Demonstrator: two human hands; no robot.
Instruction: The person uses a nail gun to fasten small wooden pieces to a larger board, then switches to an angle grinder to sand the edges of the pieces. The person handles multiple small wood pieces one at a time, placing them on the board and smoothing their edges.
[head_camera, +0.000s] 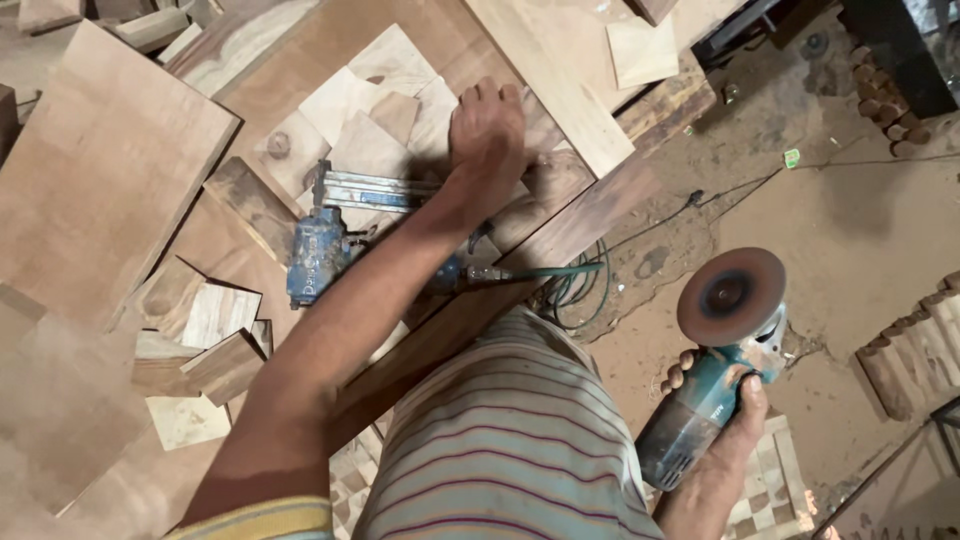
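A wooden workbench (300, 60) littered with offcuts stands over a dusty floor (860, 230). Right of the bench, the right hand (735, 400) is clamped around a teal angle grinder (715, 360). The left hand (487, 130) presses flat, fingers together, on offcuts just beyond a blue nail gun (325, 245).

Both forearms are bare from elbow to wrist. The left hand (487, 128) and right hand (722, 405) carry no gloves, rings or watch. The left upper arm shows a short sleeve (265, 520) edge, striped yellow and teal. A striped garment (510, 440) covers the lap: grey-green ground, purple and cream lines.
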